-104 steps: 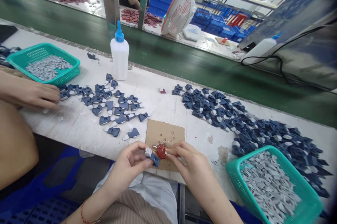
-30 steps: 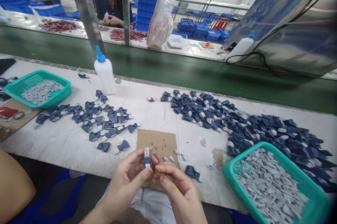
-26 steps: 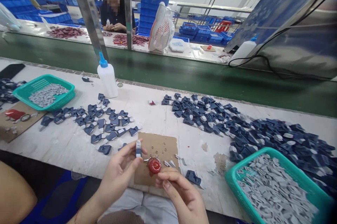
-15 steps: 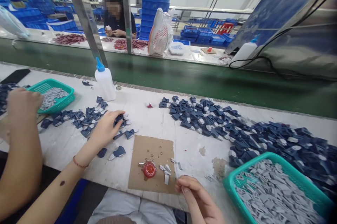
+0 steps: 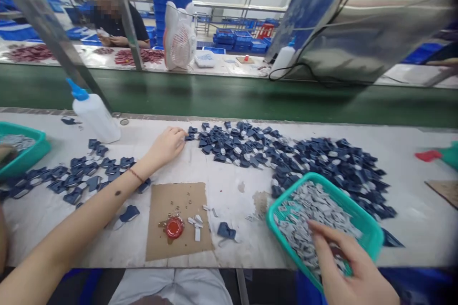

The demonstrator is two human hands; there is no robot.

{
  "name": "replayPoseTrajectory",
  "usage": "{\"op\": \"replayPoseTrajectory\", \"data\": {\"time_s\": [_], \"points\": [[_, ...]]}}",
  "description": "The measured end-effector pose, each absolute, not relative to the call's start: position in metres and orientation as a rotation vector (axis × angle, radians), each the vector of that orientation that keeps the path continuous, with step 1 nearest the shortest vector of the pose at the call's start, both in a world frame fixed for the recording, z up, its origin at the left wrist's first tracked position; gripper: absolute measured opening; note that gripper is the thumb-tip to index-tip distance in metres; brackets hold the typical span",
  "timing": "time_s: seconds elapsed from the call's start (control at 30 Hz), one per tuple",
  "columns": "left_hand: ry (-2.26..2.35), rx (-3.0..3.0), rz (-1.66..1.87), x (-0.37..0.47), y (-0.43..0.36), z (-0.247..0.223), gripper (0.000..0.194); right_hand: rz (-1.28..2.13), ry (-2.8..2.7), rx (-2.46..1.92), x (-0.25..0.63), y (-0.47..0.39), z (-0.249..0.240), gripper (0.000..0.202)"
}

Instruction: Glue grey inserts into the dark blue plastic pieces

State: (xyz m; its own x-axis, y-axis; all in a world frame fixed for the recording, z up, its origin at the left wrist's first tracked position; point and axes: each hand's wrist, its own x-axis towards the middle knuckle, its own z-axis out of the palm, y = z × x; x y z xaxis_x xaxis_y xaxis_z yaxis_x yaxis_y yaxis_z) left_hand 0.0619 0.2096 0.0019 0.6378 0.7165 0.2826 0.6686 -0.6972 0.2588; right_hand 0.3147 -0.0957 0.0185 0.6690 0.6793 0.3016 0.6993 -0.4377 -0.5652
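My left hand (image 5: 168, 145) is stretched forward, fingers bent and close together. Its fingertips meet the left edge of a heap of small navy pieces with whitish parts (image 5: 246, 145); what they grip, if anything, is hidden. Over a green basket (image 5: 374, 243) of small grey pieces (image 5: 322, 205), my right hand (image 5: 352, 264) has thumb and forefinger brought together in a pinch. I cannot make out what is between them. A single navy piece (image 5: 226, 231) lies beside a cardboard sheet (image 5: 157, 243) that carries a red round cap (image 5: 174, 227) and some grey strips (image 5: 196, 223).
Another navy heap (image 5: 86, 173) lies left of the cardboard, near a white bottle (image 5: 96, 116) with a blue nozzle. A second green basket (image 5: 39, 152) is at the left edge. Across a green belt (image 5: 214, 97), a person (image 5: 125, 26) works at another table.
My left hand has moved from the left navy heap to the larger one. My right hand has gone from beside the cardboard to the basket. The view has turned right.
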Motion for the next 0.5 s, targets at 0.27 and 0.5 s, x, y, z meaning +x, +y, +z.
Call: {"op": "replayPoseTrajectory", "data": {"time_s": [0.27, 0.5], "points": [[1.207, 2.735, 0.454, 0.089, 0.22, -0.004, 0.023, 0.138, -1.791, -2.248, 0.375, -0.06, 0.002, 0.027], [1.229, 2.568, 0.545, 0.077, 0.192, 0.011, 0.027, 0.196, -1.922, -2.199, 0.378, -0.048, 0.0, 0.02]]}}
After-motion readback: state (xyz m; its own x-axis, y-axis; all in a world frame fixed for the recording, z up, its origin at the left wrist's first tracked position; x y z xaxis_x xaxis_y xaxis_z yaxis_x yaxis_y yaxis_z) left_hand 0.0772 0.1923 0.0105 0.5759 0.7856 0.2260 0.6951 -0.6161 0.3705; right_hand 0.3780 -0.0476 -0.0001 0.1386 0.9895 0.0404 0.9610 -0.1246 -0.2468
